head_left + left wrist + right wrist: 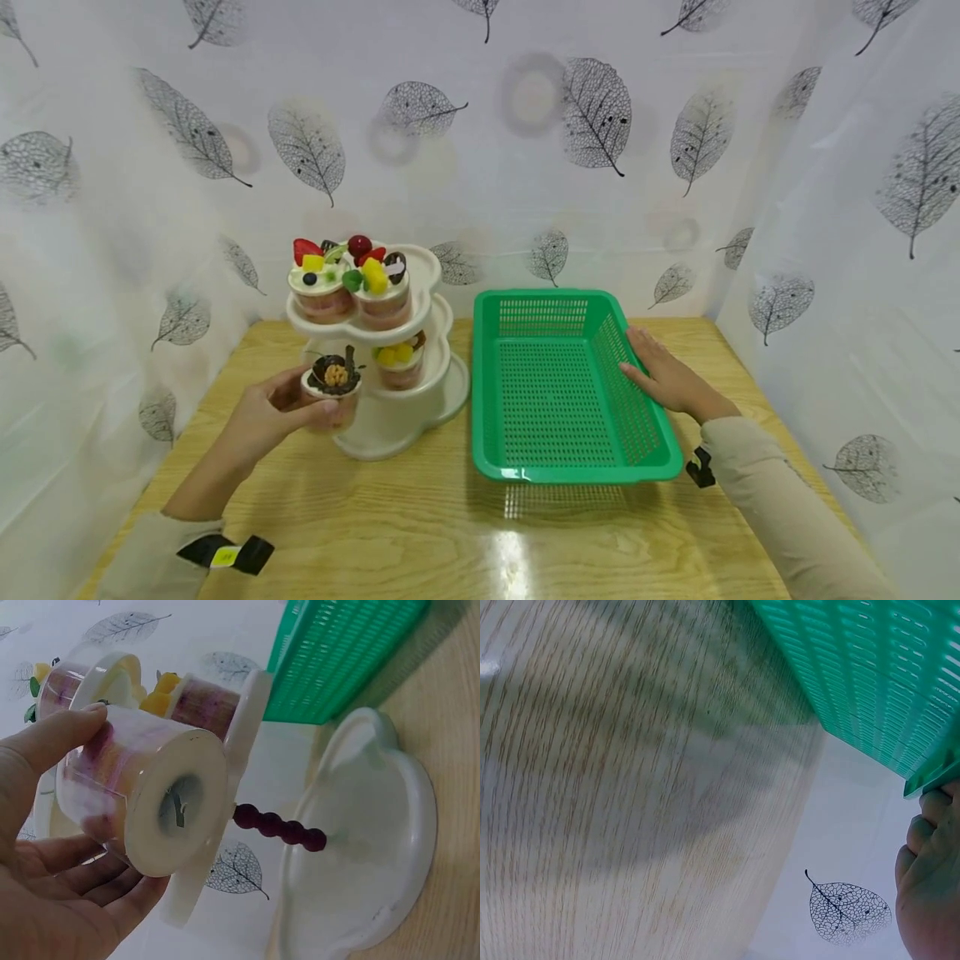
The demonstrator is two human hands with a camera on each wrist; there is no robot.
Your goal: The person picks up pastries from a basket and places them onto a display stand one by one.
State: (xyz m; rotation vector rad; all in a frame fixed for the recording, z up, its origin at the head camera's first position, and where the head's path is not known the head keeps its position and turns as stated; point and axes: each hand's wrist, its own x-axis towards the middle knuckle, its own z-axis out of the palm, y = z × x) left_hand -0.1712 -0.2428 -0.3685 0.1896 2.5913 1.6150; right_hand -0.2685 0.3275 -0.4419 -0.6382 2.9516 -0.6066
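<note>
My left hand (262, 417) pinches a clear dessert cup (335, 417) between thumb and fingers. Dark chocolate and a walnut-like piece top this cup; its flat base (180, 802) faces the left wrist camera. Beside it stands a white tiered cake stand (442, 375). On its top tier sit two fruit-topped cups, one with a strawberry (306, 250) and one with a cherry (360, 246). Another dessert cup (401, 375) is on the middle tier. My right hand (671, 379) holds the right rim of a green plastic basket (577, 473), thumb over its inner side.
A wooden table (405, 533) carries the stand and basket. Around it hangs a white curtain (480, 192) with a leaf print. The stand's dark red beaded post (281, 827) shows in the left wrist view.
</note>
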